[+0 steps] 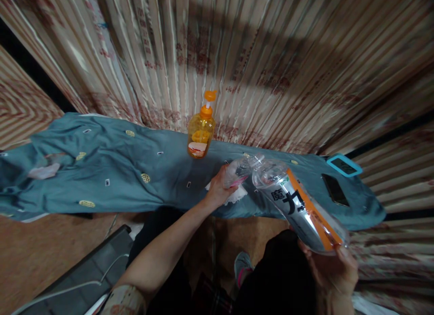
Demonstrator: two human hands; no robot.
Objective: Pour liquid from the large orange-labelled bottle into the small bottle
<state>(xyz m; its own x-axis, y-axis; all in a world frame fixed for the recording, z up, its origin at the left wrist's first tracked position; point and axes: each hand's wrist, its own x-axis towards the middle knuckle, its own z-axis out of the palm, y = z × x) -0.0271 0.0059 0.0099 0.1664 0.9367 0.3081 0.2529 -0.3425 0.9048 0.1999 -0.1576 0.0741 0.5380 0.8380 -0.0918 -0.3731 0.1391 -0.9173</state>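
Table (101, 179): long, draped in teal cloth with small yellow and white motifs; cloth creased, its left end rumpled.

Pump bottle (201, 133): clear orange plastic, orange pump head, upright at the table's far edge; label too small to read.

Left hand (219, 188): fingers curled around a small clear bottle (237, 171), which lies tilted just above a white cloth (235, 195) on the table; its mouth points right.

Large bottle (298, 206): clear plastic, orange-and-white label with dark characters, held tilted, its neck meeting the small bottle's mouth. Contents hard to make out.

Right hand (334, 263): fingers wrapped under the large bottle's base, partly hidden.

Phone (335, 189): dark, flat, on the table's right end.

Teal-rimmed item (344, 165): rectangular, identity unclear.
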